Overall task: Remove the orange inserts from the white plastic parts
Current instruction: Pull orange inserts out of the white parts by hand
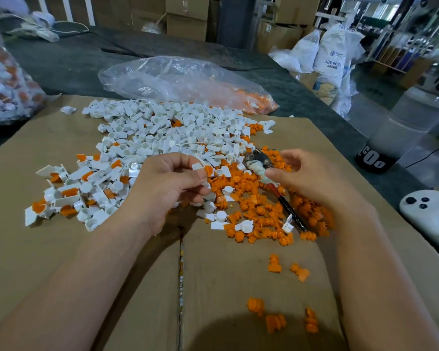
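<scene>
Cardboard sheet [48, 262] lies flat over the tabletop and carries everything. The left hand [167, 188], near the sheet's middle, pinches a white part [197, 166] between thumb and curled fingers, and its orange insert [208, 170] is still seated in it. A heap of white parts [162, 133] spreads from there toward the sheet's far edge. Loose orange inserts [259, 214] lie piled right of centre, with a few strays near the front edge. Pliers [260, 163] rest across that orange pile. The right hand [312, 178] hangs over them with its thumb at the taped handle, seemingly touching it. Whether it actually grips them cannot be told. A clear plastic bag [183, 79] lies just beyond the far edge.
</scene>
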